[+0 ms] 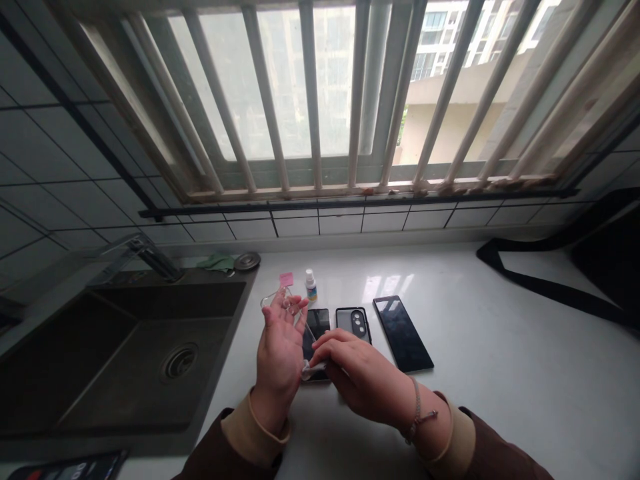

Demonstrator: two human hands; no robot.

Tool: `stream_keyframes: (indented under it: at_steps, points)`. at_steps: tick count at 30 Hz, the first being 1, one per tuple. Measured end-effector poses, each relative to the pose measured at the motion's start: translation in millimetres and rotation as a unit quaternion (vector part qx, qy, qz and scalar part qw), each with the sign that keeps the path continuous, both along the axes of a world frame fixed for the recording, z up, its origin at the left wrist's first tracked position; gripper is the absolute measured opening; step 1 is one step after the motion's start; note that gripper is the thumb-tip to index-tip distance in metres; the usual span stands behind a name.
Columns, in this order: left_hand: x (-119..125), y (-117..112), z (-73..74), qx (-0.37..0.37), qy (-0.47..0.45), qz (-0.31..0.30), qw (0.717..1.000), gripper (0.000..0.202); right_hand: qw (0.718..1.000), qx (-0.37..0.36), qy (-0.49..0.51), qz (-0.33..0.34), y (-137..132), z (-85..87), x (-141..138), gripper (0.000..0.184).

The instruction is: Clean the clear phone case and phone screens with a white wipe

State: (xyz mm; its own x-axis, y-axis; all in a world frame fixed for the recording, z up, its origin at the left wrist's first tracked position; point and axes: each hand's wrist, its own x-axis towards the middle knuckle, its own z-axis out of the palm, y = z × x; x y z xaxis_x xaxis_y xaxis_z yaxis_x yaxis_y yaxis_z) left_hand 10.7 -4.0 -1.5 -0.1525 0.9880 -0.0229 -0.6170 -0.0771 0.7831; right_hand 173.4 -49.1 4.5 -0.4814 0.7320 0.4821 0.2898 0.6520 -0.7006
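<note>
My left hand (279,353) holds a clear phone case (283,301) upright, fingers curled around its edge. My right hand (356,380) is closed on a small white wipe (313,369) and presses it against the lower part of the case. Under both hands a dark phone (317,327) lies flat on the white counter (500,347). To its right lie a black phone case with a camera cutout (353,323) and a larger black phone (403,332). A small white bottle with a blue label (311,285) and a pink pad (286,279) stand just behind.
A dark sink (125,360) with a drain and tap (150,257) fills the left. A green cloth (216,262) and round sink stopper (247,261) sit at its back edge. A black bag with strap (590,267) lies at the right. A barred window (320,100) is ahead.
</note>
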Motion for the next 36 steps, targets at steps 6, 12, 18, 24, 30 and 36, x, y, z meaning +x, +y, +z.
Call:
stream_keyframes:
  at_steps: [6,12,18,24,30,36]
  points:
    - [2,1,4.9,-0.054,-0.008,-0.008,0.999,0.065,0.997,-0.067,0.047,0.002,-5,1.2,1,0.036]
    - [2,1,6.8,-0.058,-0.024,-0.009,0.998,0.064,0.982,-0.167,0.082,-0.015,-4,-3.7,0,0.022]
    - [0,0,4.9,-0.064,-0.029,-0.018,0.997,0.063,0.972,-0.185,0.14,-0.049,1,-14.5,-1,0.014]
    - [-11,2,17.8,-0.093,-0.089,-0.048,0.991,0.054,0.968,-0.123,0.183,-0.123,6,-23.3,4,0.018]
    - [-26,12,29.3,-0.121,-0.119,-0.14,0.976,0.041,0.94,-0.14,0.264,-0.168,13,-24.8,8,0.019]
    - [-34,18,18.6,-0.151,0.111,-0.125,0.974,0.037,0.926,-0.158,0.255,-0.229,22,-33.8,12,0.025]
